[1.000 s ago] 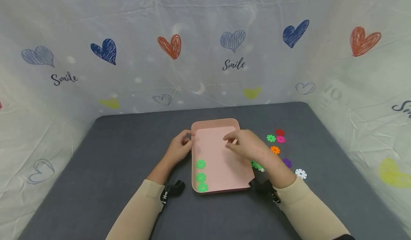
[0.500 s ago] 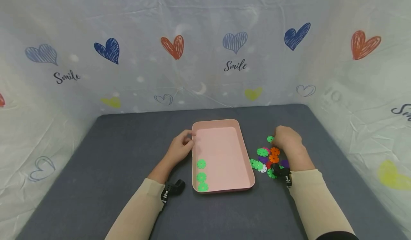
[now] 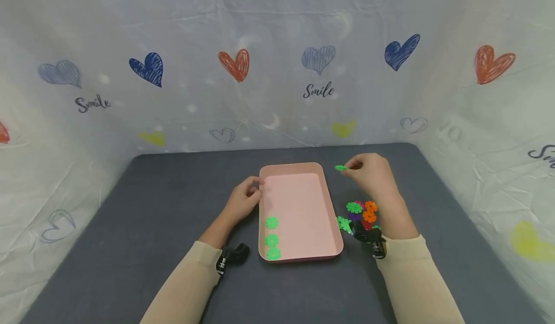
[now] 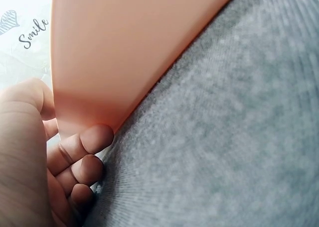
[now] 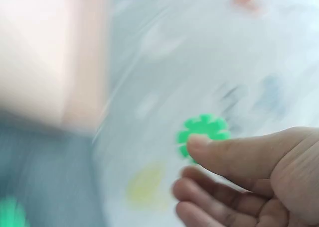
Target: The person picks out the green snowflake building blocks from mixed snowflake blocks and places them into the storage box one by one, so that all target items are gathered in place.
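Observation:
My right hand (image 3: 374, 173) pinches a green notched plastic disc (image 3: 340, 168) between thumb and fingers, above the table beyond the tray's far right corner. In the right wrist view the disc (image 5: 204, 130) shows its slotted edge, with the thumb across it. At the left side of the pink rectangular tray (image 3: 299, 208), my left hand (image 3: 244, 198) holds the rim, one finger over the edge. The left wrist view shows its curled fingers (image 4: 97, 139) against the tray's outer wall (image 4: 114, 53). Several green discs (image 3: 271, 222) lie in a column along the tray's left side.
Right of the tray lies a loose pile of notched discs: green (image 3: 353, 207), orange (image 3: 370, 216), purple, red and pink. The right wrist camera hides part of it. A heart-printed sheet (image 3: 277, 97) rises behind the dark table (image 3: 182, 194).
The right hand went from over the tray to the loose discs, took a green one, and lifted it up and leftward. The left hand has stayed at the tray.

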